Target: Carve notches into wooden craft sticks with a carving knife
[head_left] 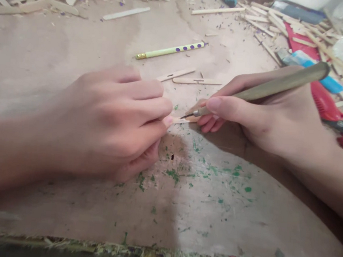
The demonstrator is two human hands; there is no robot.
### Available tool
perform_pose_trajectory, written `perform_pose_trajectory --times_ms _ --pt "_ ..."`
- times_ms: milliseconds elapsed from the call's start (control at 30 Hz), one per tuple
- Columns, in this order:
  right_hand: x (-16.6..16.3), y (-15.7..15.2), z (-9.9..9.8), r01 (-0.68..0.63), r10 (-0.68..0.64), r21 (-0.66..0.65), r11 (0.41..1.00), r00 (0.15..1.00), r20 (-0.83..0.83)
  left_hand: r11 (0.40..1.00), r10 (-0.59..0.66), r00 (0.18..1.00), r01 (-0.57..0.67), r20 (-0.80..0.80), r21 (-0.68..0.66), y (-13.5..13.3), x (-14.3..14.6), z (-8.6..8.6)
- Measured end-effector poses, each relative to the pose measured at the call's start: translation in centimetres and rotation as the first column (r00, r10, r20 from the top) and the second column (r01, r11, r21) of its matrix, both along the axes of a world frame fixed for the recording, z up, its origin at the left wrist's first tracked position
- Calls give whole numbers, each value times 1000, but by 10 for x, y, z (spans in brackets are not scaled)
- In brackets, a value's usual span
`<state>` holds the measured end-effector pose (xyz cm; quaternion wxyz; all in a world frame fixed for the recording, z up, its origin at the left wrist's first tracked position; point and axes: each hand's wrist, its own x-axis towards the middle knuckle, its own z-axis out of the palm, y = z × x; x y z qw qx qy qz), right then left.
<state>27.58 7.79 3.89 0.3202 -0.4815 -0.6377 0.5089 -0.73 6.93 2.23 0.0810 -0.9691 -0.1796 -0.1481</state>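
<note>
My left hand [112, 120] lies knuckles up on the brown board [77, 46], fingers closed and pinching a thin wooden stick [181, 121] flat against the surface. My right hand [262, 112] grips a craft knife with a long olive-grey handle [278, 85] like a pen. Its small blade tip [187, 116] rests on the stick just right of my left fingertips. Most of the stick is hidden under my left fingers.
Two cut flat sticks [190, 77] and a pale green pencil with purple dots [171, 50] lie beyond my hands. Loose wooden sticks [271, 21] pile along the back and right, with red and blue tools [325, 101]. Green paint flecks [212, 171] dot the board near me.
</note>
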Motion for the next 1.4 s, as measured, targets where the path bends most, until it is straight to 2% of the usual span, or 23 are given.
perform_pose_trajectory --times_ms 333,467,633,800,967,1133,1267,1400 --pt "3 -1 -4 27 -27 3 1000 999 -30 1000 19 1000 -19 8 15 -2 1 1" --pt "6 -1 -6 45 -45 5 999 998 -36 999 28 999 -26 40 -47 -2 0 1" --pt "11 -4 -3 11 -19 91 996 996 83 995 11 998 -5 61 -96 -1 3 -1" --pt "5 -9 4 43 -54 119 992 995 88 984 35 989 -9 146 -175 -3 8 2" --pt "3 -9 1 18 -34 166 986 995 93 966 79 980 -31 181 -255 -14 9 1" --pt "2 -12 -4 4 -13 153 988 998 57 949 67 973 7 223 -315 -28 15 0" --pt "4 -12 -7 9 -13 101 995 999 38 968 18 985 25 171 -250 -32 20 0" --pt "7 -10 -9 -32 33 22 999 999 -19 974 149 968 -109 201 -200 -26 18 -6"
